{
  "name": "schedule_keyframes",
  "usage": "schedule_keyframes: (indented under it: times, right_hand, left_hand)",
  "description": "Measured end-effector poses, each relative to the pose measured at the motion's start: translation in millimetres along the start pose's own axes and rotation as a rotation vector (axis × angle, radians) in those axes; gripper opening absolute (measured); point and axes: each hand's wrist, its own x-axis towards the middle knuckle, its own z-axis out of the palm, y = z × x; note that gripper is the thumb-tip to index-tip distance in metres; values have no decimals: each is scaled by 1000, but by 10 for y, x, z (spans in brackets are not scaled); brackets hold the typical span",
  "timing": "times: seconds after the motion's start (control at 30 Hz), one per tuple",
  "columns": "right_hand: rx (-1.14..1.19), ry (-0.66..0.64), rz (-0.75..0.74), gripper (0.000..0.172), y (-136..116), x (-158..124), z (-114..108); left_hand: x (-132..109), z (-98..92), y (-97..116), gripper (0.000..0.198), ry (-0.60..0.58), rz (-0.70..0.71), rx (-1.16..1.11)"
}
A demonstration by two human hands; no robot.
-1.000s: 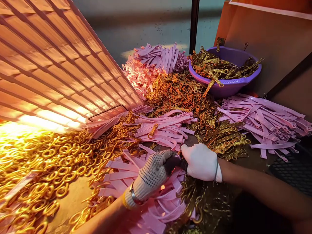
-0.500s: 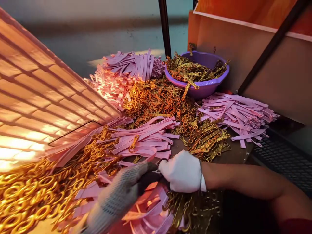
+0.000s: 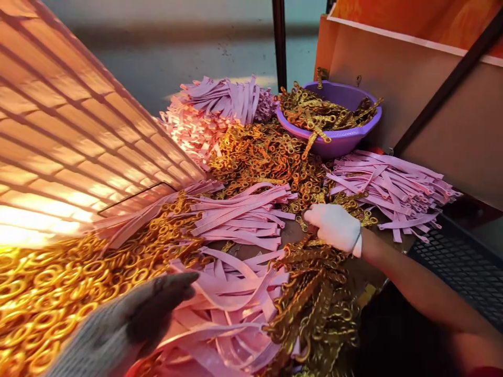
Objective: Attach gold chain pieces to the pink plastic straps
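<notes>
My left hand (image 3: 129, 319), in a grey knit glove with dark fingertips, is blurred at the lower left. It hovers flat, fingers stretched out, over a heap of pink strips (image 3: 231, 309) and holds nothing I can see. My right hand (image 3: 335, 226), in a white glove, rests with curled fingers on a pile of gold metal link pieces (image 3: 314, 293) near the table's middle. Whether it grips any piece is hidden under the fingers. More pink strips (image 3: 243, 214) lie just left of it.
A purple bowl (image 3: 346, 140) full of gold pieces stands at the back. A large slatted, brightly lit panel (image 3: 66, 136) leans over the left side. Gold rings (image 3: 51, 293) are heaped at the left. Pink strip piles (image 3: 393, 188) lie right and at the back (image 3: 223, 99).
The two hands were together over the pink strips; now they are apart. My right hand moved up onto the gold pile, and my left hand drew back toward the lower left.
</notes>
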Motion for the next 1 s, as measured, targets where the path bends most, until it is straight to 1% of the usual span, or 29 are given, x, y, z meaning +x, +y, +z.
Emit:
schedule_keyframes:
  times: [0.03, 0.07, 0.1, 0.13, 0.17, 0.2, 0.27, 0.3, 0.37, 0.43, 0.5, 0.53, 0.57, 0.6, 0.63, 0.7, 0.73, 0.8, 0.9, 1.0]
  right_hand:
    - [-78, 20, 86, 21, 77, 39, 113]
    - [-149, 43, 132, 24, 133, 63, 222]
    - [-202, 60, 131, 27, 175, 72, 323]
    - [-247, 78, 121, 29, 209, 70, 412]
    - [-273, 91, 100, 30, 242, 60, 488]
    - [-283, 98, 81, 31, 279, 46, 551]
    - [-254, 111, 69, 29, 369, 16, 644]
    - [-217, 128, 69, 28, 417, 1, 673]
    - [-107, 226, 56, 27, 486, -33, 693]
    - [43, 409, 4, 29, 479, -73, 644]
    - [210, 591, -68, 32, 366, -113, 525]
    - [295, 650, -112, 32, 272, -130, 447]
    - [382, 664, -149, 28, 160, -141, 362]
    - [476, 638, -178, 24, 35, -147, 277]
    - [580, 556, -200, 21, -95, -146, 197]
    - [749, 345, -169, 22, -348, -125, 67]
    - [781, 247, -133, 24, -461, -108, 23]
    - [741, 107, -59, 26, -645, -70, -19]
    - [613, 7, 36, 27, -804, -19, 22]
    - [626, 15, 39, 29, -834, 18, 126]
  left_hand:
    - [-3, 90, 105, 27, -1, -80, -94]
    - [-3, 188, 218, 33, -106, -145, -199]
    - [3, 288, 328, 36, -147, -153, -263]
    - [15, 382, 422, 43, -168, -162, -308]
    - [30, 465, 494, 51, -217, -187, -375]
    - [46, 533, 539, 56, -331, -227, -530]
    - [62, 617, 549, 55, -455, -252, -746]
    - [61, 636, 524, 51, -489, -248, -812]
    - [48, 646, 444, 45, -494, -210, -822]
    - [37, 648, 368, 45, -482, -173, -740]
    - [35, 669, 326, 44, -458, -137, -636]
    - [36, 689, 320, 43, -438, -118, -590]
    - [36, 716, 324, 42, -421, -97, -552]
    - [34, 747, 334, 42, -405, -70, -524]
    - [30, 782, 350, 42, -395, -44, -502]
    - [17, 853, 388, 43, -374, 0, -482]
    - [10, 885, 405, 45, -359, 20, -483]
    - [0, 940, 427, 47, -315, 61, -498]
    - [-8, 990, 427, 47, -272, 131, -497]
    - [-25, 1013, 410, 44, -262, 170, -409]
